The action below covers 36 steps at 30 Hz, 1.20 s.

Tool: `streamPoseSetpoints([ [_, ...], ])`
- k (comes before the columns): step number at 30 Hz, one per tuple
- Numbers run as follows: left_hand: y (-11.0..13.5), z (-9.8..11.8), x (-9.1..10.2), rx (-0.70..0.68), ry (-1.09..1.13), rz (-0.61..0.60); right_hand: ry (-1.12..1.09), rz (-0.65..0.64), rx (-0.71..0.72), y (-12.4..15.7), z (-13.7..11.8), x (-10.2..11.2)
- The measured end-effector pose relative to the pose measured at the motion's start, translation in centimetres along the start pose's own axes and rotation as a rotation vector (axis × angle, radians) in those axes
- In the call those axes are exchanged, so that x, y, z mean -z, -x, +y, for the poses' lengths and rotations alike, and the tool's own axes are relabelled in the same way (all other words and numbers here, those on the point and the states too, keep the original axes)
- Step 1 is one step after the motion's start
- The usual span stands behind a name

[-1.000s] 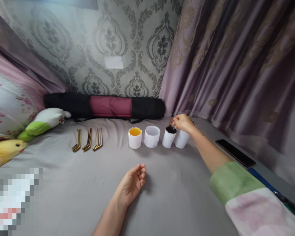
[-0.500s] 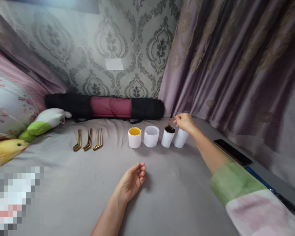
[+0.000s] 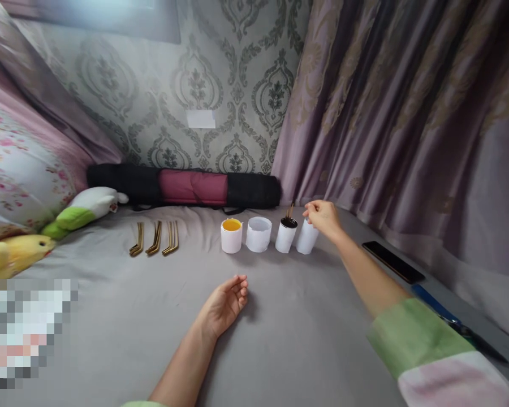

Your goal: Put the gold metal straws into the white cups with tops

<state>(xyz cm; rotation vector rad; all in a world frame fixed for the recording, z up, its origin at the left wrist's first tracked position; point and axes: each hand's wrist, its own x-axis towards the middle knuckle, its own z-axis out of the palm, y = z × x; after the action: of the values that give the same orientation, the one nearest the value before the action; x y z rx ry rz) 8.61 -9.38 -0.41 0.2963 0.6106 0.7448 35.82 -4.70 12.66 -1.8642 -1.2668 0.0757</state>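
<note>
My left hand (image 3: 224, 305) rests on its side on the grey sheet, palm turned inward, fingers loosely curled and holding nothing. My right hand (image 3: 323, 217) is raised over the rightmost white cup (image 3: 306, 240), hiding most of its mouth. Thumb and fingers are pinched together; whatever may be between them cannot be made out. Just left of it, a white-wrapped cup with a dark inside (image 3: 285, 239) has thin metal straws (image 3: 289, 211) standing up in it. Further left are a wide white cup (image 3: 258, 237) and a white cup with a yellow inside (image 3: 231, 238).
Three groups of bent gold-coloured straws (image 3: 154, 240) lie at the left. Behind them is a black and maroon rolled bag (image 3: 194, 186). Plush toys (image 3: 91, 204) sit at the far left. A phone (image 3: 393, 261) and a blue-handled object (image 3: 435, 302) lie at the right.
My right hand has moved slightly away from the straws in the dark cup, which stay standing there. The view has shifted a little; my left hand keeps its pose.
</note>
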Motion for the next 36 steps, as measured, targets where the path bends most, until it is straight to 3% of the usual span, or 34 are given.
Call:
streamPoseSetpoints([
  [8, 0.1, -0.1, 0.0, -0.004, -0.005, -0.010, -0.206, -0.028, 0.001, 3.2, 1.4, -0.9],
  [20, -0.2, -0.2, 0.1, -0.011, 0.012, -0.043, -0.482, -0.302, -0.105, 10.9, -0.3, -7.5],
  [29, -0.4, -0.2, 0.3, -0.034, 0.028, -0.082, -0.428, -0.434, 0.000, 14.0, -0.5, -11.5],
  [36, -0.5, 0.1, 0.2, -0.141, 0.004, -0.031, -0.233, -0.441, 0.071, 14.9, 0.4, -12.9],
])
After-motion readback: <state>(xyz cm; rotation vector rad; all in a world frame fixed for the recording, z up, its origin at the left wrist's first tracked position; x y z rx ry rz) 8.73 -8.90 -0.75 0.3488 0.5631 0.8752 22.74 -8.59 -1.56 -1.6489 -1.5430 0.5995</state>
